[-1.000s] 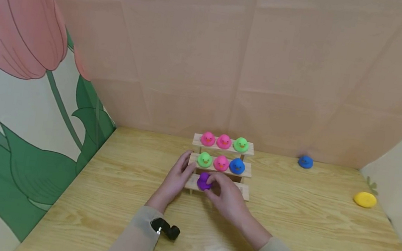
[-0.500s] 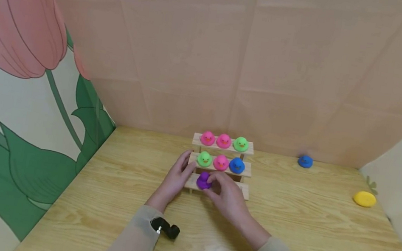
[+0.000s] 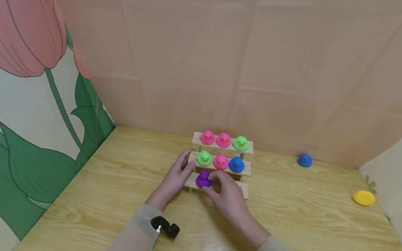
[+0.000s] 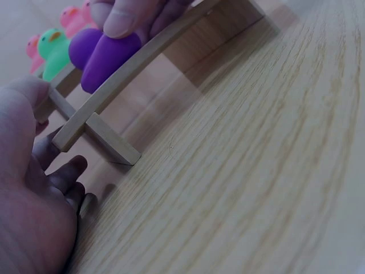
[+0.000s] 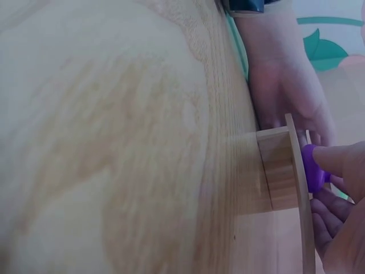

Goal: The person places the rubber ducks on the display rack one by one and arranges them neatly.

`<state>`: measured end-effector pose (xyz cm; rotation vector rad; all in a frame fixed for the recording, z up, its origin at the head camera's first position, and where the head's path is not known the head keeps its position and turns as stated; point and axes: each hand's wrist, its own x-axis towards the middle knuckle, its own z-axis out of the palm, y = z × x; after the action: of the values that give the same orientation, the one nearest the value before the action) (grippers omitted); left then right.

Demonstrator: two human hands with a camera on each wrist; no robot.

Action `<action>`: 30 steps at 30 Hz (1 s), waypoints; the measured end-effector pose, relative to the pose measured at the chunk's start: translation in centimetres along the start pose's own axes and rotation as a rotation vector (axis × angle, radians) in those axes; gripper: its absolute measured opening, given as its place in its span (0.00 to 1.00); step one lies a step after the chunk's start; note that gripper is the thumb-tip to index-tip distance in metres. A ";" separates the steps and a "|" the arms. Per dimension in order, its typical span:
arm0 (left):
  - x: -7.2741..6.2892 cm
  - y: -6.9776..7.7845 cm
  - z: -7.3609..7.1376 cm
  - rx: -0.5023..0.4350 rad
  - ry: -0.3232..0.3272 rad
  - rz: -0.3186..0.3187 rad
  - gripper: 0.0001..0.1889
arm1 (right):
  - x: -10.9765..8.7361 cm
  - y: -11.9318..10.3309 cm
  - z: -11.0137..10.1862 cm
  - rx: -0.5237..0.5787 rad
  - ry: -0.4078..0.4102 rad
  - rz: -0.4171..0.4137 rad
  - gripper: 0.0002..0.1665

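Observation:
A purple rubber duck (image 3: 202,180) sits at the left of the bottom shelf of a three-tier wooden rack (image 3: 244,188). My right hand (image 3: 227,195) pinches the duck from its right side; the thumb presses on it in the left wrist view. My left hand (image 3: 177,176) holds the rack's left end, its thumb at the middle tier and its fingers behind. On the middle tier stand a green duck (image 3: 204,158), a pink duck (image 3: 220,161) and a blue duck (image 3: 236,164). Two pink ducks (image 3: 207,137) and a green duck (image 3: 240,143) line the top tier.
To the right on the wooden table (image 3: 306,226), a blue duck (image 3: 304,160) stands near the back wall. A yellow oval object (image 3: 364,198) lies by the right wall. A tulip-printed wall (image 3: 13,116) borders the left.
The purple duck has shifted very slightly on the bottom shelf, and the right fingers cover a little less of it. The left hand keeps its place on the rack.

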<state>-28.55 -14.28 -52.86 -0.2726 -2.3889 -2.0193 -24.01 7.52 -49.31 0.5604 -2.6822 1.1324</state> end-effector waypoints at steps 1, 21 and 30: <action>0.0 0.0 0.0 0.001 -0.001 0.001 0.35 | 0.0 -0.1 0.0 0.000 -0.001 0.003 0.19; 0.2 -0.2 0.0 -0.020 -0.019 0.018 0.35 | 0.3 -0.5 0.5 -0.025 0.016 -0.016 0.19; 0.2 -0.1 -0.1 -0.030 -0.020 0.017 0.35 | 0.5 -0.4 0.8 -0.035 0.010 -0.009 0.20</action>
<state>-28.74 -14.33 -52.94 -0.3143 -2.3611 -2.0566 -24.32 6.57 -49.47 0.5594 -2.6827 1.0807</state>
